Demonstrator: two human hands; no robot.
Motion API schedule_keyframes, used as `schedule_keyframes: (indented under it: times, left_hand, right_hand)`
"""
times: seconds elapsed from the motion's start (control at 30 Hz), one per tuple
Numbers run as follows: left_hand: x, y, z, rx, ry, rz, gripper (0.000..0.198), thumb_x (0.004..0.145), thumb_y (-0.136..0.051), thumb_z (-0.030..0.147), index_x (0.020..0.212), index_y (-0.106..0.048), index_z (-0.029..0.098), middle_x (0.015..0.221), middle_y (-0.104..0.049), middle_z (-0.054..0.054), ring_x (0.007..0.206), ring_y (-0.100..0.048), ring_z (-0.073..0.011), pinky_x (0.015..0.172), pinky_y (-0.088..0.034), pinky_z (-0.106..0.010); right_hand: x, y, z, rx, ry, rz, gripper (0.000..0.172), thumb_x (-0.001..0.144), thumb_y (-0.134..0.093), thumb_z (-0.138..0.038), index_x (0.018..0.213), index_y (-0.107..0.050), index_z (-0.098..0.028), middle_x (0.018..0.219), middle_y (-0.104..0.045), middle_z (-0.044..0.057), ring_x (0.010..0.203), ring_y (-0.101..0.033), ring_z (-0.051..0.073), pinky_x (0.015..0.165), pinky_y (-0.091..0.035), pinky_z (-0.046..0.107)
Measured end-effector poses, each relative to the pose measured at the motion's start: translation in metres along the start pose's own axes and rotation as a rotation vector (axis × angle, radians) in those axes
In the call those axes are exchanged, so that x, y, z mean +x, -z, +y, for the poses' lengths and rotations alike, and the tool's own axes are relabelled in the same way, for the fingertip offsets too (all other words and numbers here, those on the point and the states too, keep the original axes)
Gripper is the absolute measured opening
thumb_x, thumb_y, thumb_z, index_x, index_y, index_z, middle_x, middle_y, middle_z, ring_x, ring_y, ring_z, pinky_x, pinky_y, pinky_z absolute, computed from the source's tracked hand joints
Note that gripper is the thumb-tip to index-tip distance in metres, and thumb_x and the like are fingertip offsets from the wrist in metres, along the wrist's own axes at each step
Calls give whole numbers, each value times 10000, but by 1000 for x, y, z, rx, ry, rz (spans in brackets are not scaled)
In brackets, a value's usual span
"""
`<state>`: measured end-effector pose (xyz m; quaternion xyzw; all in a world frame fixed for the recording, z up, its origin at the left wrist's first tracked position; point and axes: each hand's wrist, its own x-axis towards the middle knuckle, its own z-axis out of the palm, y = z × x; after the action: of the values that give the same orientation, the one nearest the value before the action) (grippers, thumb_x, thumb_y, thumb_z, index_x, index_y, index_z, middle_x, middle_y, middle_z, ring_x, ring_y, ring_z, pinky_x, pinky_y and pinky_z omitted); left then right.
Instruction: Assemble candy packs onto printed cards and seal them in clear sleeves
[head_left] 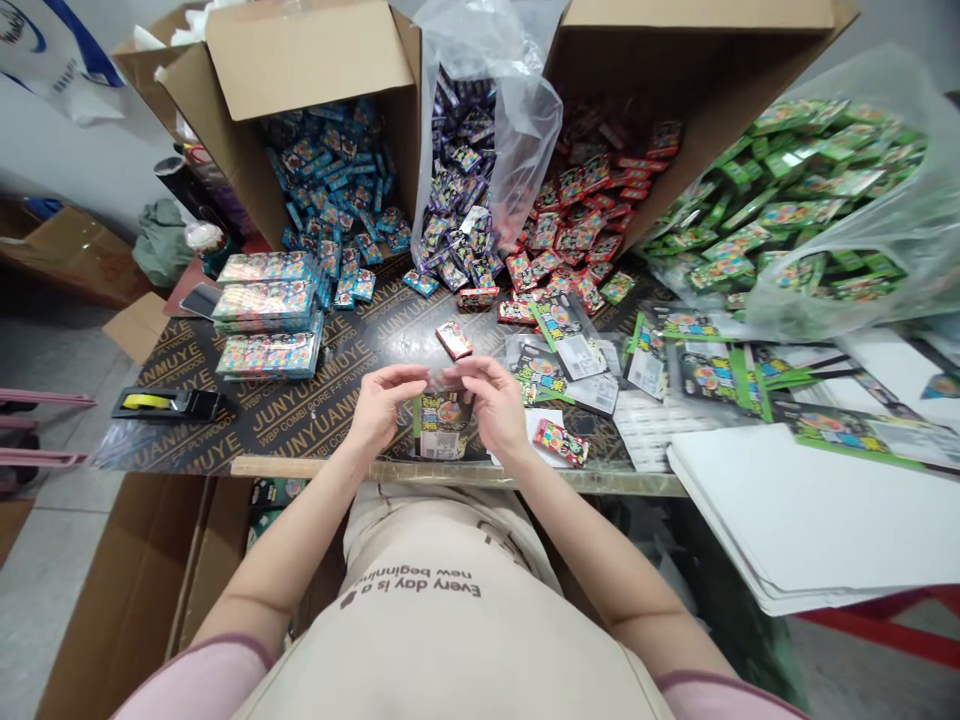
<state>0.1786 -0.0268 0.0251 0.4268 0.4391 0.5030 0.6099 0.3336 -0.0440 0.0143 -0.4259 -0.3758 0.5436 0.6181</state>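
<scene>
Near the table's front edge stands a printed packet (442, 425), with a dark, colourful face and a clear plastic top. My left hand (384, 402) pinches its upper left corner between thumb and fingers. At the upper right corner my right hand (493, 402) has the same sort of pinch, so the top edge runs between both hands. Just beyond the fingertips lies a small red-and-white box (454, 340). To the right of my right hand, a red packet (561, 442) rests on white paper.
Blue boxes (334, 170), purple packets (457, 200), red boxes (577, 210) and a bag of green boxes (810, 200) line the back. Wrapped stacks (266, 310) and a tape dispenser (169, 404) are at left. Flat printed pouches (570, 335) and white sheets (817, 500) lie at right.
</scene>
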Motion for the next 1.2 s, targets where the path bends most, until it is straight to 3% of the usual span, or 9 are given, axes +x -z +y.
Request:
schedule_keyframes:
  times: [0.2,0.3,0.5,0.6,0.77,0.9,1.0,1.1,1.2]
  left_hand:
    - [-11,9,21,593,-630,-242,82,730,-713,224,793,-755,191,868,-747,-79,793,-689,-174,753,-528,-304]
    - [-12,8,24,646,-614,-225,74,720,-741,242,758,-744,178,821,-745,-76,751,-692,-171,716,-541,-293]
    - [-6,2,34,563,-352,-204,86,702,-757,226,736,-731,152,687,-714,-44,629,-665,-148,573,-530,-235]
    - [-10,4,34,621,-470,-231,69,744,-708,205,698,-713,153,694,-709,-50,651,-665,-147,602,-533,-245]
    - [-20,15,19,887,-880,-279,77,812,-632,170,835,-705,174,883,-726,-87,773,-667,-151,700,-545,-287]
    - [-17,18,16,886,-937,-303,96,846,-604,163,857,-699,180,919,-736,-84,774,-686,-129,688,-556,-246]
    - [-6,23,26,796,-866,-156,71,820,-646,184,796,-713,186,856,-747,-59,745,-702,-134,685,-564,-245]
    - [1,46,28,652,-753,260,55,764,-708,225,790,-725,180,824,-747,-47,779,-705,-164,749,-570,-298]
    - [-5,86,7,630,-532,609,175,757,-700,301,843,-724,151,813,-741,-58,749,-697,-181,762,-569,-342]
  right_hand:
    - [-4,31,-12,-428,295,-231,141,756,-712,-297,887,-760,-274,1060,-732,29,1024,-679,233,957,-510,405]
    - [-6,34,-19,-511,307,-241,140,760,-714,-303,888,-765,-278,1025,-741,25,970,-698,232,925,-533,403]
    - [-4,20,-33,-449,110,-233,126,755,-723,-319,801,-761,-208,733,-749,21,601,-682,160,582,-565,281]
    - [-3,20,-35,-491,147,-264,130,768,-711,-320,784,-758,-200,700,-741,22,584,-676,159,556,-560,272]
    - [-16,36,-20,-643,450,-315,163,838,-642,-253,962,-748,-243,1080,-724,61,981,-693,213,879,-561,363]
    - [-21,37,-11,-674,620,-288,241,889,-561,-186,1060,-713,-262,1119,-708,54,1002,-681,178,889,-552,327]
    - [7,19,-12,-676,564,-326,221,911,-542,-270,1065,-700,-267,1041,-725,34,939,-687,171,861,-550,326]
    - [71,0,-2,-701,487,-330,407,888,-557,-419,1265,-562,-266,1192,-659,54,988,-657,198,839,-538,353]
    - [148,-9,23,-1046,461,-249,489,824,-632,-425,1245,-548,-190,1256,-605,131,1155,-553,278,953,-447,436]
